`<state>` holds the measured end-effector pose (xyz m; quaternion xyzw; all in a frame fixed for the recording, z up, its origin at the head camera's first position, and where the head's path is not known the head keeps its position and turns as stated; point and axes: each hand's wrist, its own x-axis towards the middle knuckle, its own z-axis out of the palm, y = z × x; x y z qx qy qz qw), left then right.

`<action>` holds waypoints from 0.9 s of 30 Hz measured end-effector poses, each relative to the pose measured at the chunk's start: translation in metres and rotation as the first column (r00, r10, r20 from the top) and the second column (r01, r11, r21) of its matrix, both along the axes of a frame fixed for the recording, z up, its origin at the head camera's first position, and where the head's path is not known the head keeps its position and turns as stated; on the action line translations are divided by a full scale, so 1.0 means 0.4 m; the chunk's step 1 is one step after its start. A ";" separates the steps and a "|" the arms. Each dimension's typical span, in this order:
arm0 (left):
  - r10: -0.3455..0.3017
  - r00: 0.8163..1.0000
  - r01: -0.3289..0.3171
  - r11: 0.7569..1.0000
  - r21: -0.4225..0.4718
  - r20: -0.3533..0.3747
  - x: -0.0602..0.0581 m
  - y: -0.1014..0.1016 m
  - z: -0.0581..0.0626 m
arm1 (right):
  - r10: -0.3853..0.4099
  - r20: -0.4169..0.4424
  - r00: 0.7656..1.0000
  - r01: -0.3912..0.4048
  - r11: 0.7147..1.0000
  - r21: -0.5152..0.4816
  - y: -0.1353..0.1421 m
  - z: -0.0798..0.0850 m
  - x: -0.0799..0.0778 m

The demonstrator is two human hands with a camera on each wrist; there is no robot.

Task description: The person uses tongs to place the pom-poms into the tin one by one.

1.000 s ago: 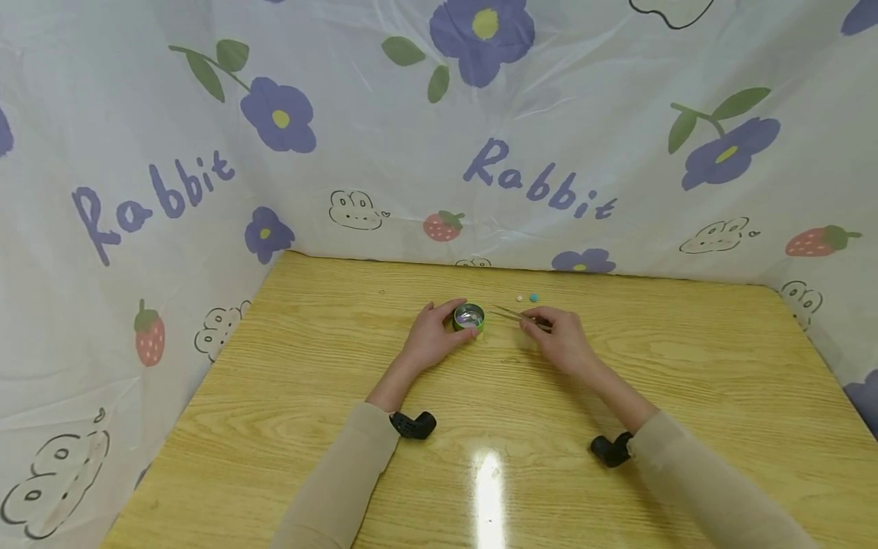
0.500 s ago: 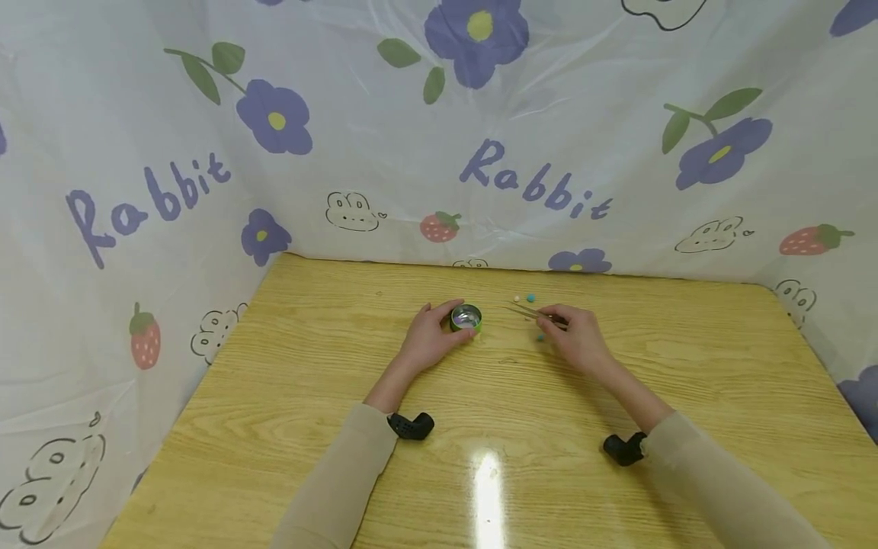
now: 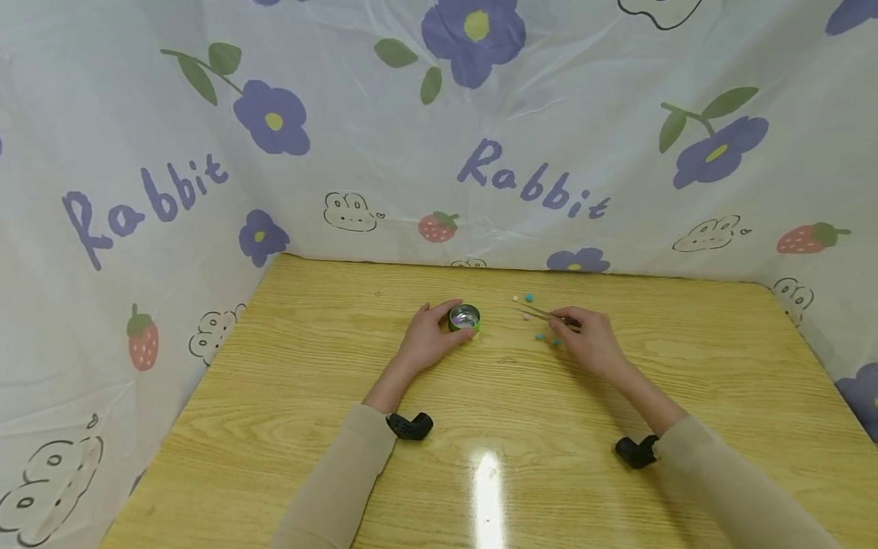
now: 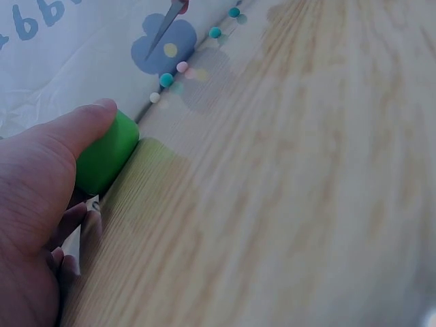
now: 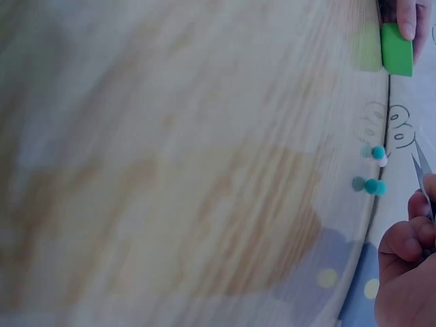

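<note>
My left hand (image 3: 428, 337) holds a small round green tin (image 4: 109, 155), its thumb and fingers on either side of the wall. The tin stands upright on the table, its open top showing a shiny inside (image 3: 466, 316). In my right hand (image 3: 591, 339) is a pair of metal tweezers (image 3: 542, 313), pinched and pointing left toward the tin. Their tips stand apart in the right wrist view, nothing visible between them. Under and around the tweezers lie small round beads: a white bead (image 3: 515, 298), a blue bead (image 3: 529, 297), a pink bead (image 3: 526, 316) and teal beads (image 3: 539, 336).
The wood-grain table (image 3: 329, 366) reaches back to a patterned curtain (image 3: 384, 152) that also hangs along the left and right. Black wrist cameras (image 3: 410, 426) sit on both forearms. A bright light reflection lies on the table near the front.
My right hand has moved right with the tweezers, away from the tin. Pink and teal beads that it covered now show. The left hand stays on the tin.
</note>
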<state>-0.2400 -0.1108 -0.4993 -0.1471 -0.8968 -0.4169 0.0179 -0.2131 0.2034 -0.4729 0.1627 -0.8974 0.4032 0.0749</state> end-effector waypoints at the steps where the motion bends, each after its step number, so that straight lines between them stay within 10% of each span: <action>1: -0.001 1.000 0.001 1.000 0.001 -0.001 0.000 0.000 0.000 | -0.002 -0.002 1.000 0.002 1.000 0.004 0.002 -0.001 0.001; 27: -0.003 1.000 0.004 1.000 -0.004 0.004 -0.001 -0.001 0.003 | -0.016 0.009 1.000 0.016 0.999 0.047 0.012 -0.012 0.005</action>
